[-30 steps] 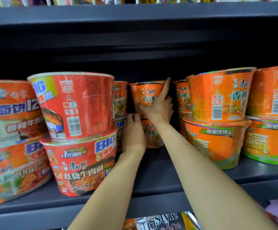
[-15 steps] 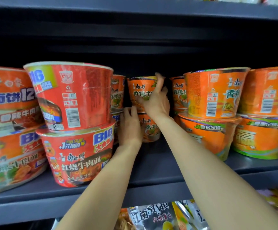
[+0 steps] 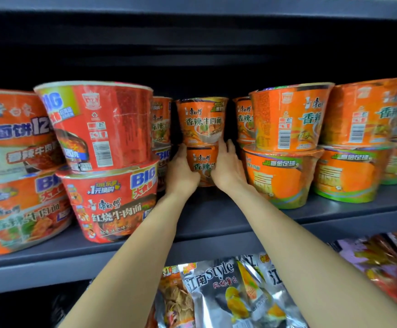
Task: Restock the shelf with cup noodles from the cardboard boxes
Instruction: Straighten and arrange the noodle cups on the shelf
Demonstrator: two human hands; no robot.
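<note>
Two small orange cup noodles stand stacked deep in the middle of the dark grey shelf (image 3: 216, 216). My left hand (image 3: 182, 170) holds the left side of the lower cup (image 3: 203, 164) and my right hand (image 3: 227, 168) holds its right side. The upper cup (image 3: 203, 121) rests on top of it, upright, its label facing me. More small orange cups stand behind, at the left (image 3: 160, 121) and at the right (image 3: 243, 119). No cardboard box is in view.
Big red bowls (image 3: 102, 124) are stacked two high on the left, orange bowls (image 3: 287, 117) two high on the right. A bare strip of shelf runs between them under my arms. Snack bags (image 3: 218, 290) hang below. The upper shelf (image 3: 192, 8) is close overhead.
My right hand has dropped from the upper cup to the lower cup's right side. My left hand has shifted onto the lower cup's left side. The upper cup's label is now uncovered.
</note>
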